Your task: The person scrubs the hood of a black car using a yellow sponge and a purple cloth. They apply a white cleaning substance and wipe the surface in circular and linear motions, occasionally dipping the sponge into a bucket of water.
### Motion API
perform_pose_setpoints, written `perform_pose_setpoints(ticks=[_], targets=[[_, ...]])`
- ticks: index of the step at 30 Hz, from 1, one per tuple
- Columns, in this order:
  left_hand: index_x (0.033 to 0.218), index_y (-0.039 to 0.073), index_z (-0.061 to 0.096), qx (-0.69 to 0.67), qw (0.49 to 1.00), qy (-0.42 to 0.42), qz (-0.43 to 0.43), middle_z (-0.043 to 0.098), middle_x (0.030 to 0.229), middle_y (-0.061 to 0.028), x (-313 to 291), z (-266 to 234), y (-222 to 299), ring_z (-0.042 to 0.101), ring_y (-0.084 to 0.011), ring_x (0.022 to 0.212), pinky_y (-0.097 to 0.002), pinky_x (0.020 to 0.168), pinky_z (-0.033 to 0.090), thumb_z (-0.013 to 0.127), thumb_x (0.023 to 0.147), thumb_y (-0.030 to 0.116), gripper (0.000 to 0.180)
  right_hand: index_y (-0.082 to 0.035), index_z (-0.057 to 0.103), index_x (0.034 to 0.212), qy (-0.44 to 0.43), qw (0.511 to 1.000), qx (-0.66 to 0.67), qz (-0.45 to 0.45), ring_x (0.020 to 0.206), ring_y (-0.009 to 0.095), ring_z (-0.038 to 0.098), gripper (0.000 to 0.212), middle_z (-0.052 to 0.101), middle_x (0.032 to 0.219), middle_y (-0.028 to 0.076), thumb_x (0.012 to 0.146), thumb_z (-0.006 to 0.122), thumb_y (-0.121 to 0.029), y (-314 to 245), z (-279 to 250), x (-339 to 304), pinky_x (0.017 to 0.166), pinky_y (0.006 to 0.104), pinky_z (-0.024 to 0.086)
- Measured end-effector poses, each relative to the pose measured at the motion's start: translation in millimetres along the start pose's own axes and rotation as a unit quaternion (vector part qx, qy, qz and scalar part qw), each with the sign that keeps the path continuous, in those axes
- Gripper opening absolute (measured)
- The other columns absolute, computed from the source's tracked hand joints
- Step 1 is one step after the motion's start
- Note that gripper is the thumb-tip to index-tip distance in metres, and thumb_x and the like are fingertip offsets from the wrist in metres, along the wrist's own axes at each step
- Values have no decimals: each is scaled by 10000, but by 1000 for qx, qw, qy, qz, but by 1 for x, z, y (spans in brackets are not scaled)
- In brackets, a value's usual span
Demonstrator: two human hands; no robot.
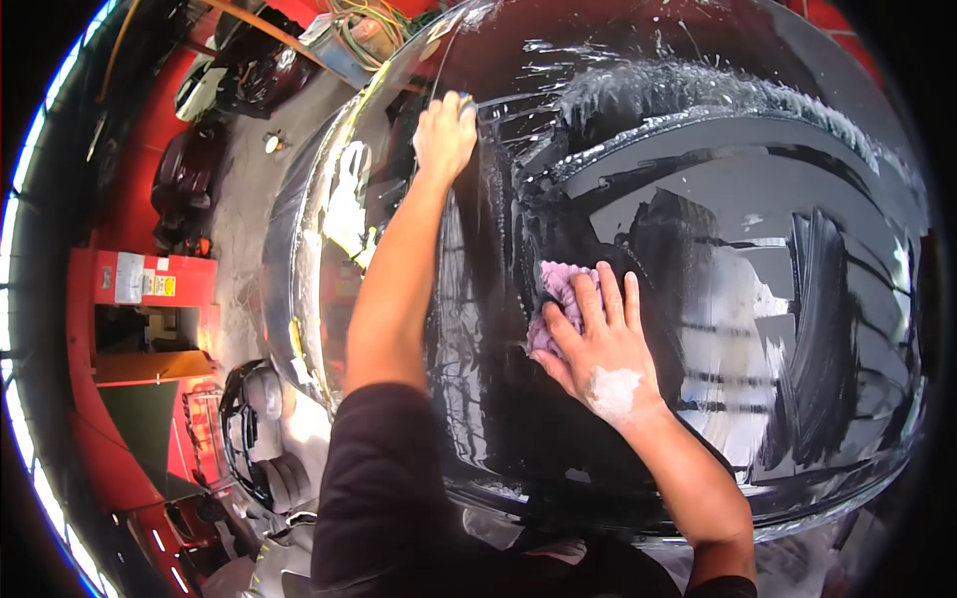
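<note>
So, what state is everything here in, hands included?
Soft purple cloth: bunched up.
Person's bare right hand: spread over the cloth, white residue near its wrist.
Person's bare left hand: fingers curled; grip unclear.
Glossy black curved car body: streaked with white residue.
Thin green-orange cables or hoses: tangled.

Super red shop: red wall (143, 125), grey scuffed floor (239, 204), 1 boxy red unit (194, 283) on the left, bright light (12, 244) streaming along the far-left edge.

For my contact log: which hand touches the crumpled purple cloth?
The bare right hand, white-smeared near its wrist; the bare left hand is apart from the purple cloth.
</note>
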State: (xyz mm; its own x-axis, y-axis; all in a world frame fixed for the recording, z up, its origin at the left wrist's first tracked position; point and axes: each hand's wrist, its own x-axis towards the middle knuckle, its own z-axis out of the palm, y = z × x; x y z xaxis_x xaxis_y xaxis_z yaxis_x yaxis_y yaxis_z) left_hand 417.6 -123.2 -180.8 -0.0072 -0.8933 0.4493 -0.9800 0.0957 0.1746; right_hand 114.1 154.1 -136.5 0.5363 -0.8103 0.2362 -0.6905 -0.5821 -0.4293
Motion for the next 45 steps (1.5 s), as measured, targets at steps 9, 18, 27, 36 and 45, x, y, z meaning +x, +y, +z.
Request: perform_pose_setpoints(ticks=[9,18,27,36,45], targets=[[1365,-53,634,-71,990,-84,89,637,1081,-214,-260,-113,62,624,-419,999,-518,877,518,685,1025,205,430,-112,693,1377,5,999,-27,27,1539,562,371,560,521,1544,297,949,782,-461,19,0,-5,1291,724,231],[1169,70,646,36,999,2,-4,706,1160,-236,4,-14,38,684,-450,1070,-568,897,561,666,1044,308,269,-69,690,1338,20,1000,2,-20,1521,579,398,518,528,1525,306,976,767,-431,-1,3,2,1264,751,253],[1227,-75,660,-89,986,-93,106,624,1019,-224,-253,-121,86,611,-439,960,-522,851,506,707,1007,207,361,-92,689,1354,13,999,-24,23,1531,568,382,501,521,1538,293,983,764,-420,20,3,-6,1282,723,252],[1157,56,652,47,999,15,21,702,1107,-230,11,-3,68,689,-462,1039,-577,899,567,647,1053,331,294,-44,704,1291,44,999,15,-24,1502,574,424,476,535,1512,299,955,786,-371,7,3,0,1254,748,287],[1220,-65,689,-96,981,-95,142,629,998,-214,-255,-121,87,619,-421,912,-515,826,528,757,961,205,381,-73,696,1303,28,999,-2,17,1523,553,399,433,521,1527,285,971,770,-340,23,12,-8,1285,714,256]])
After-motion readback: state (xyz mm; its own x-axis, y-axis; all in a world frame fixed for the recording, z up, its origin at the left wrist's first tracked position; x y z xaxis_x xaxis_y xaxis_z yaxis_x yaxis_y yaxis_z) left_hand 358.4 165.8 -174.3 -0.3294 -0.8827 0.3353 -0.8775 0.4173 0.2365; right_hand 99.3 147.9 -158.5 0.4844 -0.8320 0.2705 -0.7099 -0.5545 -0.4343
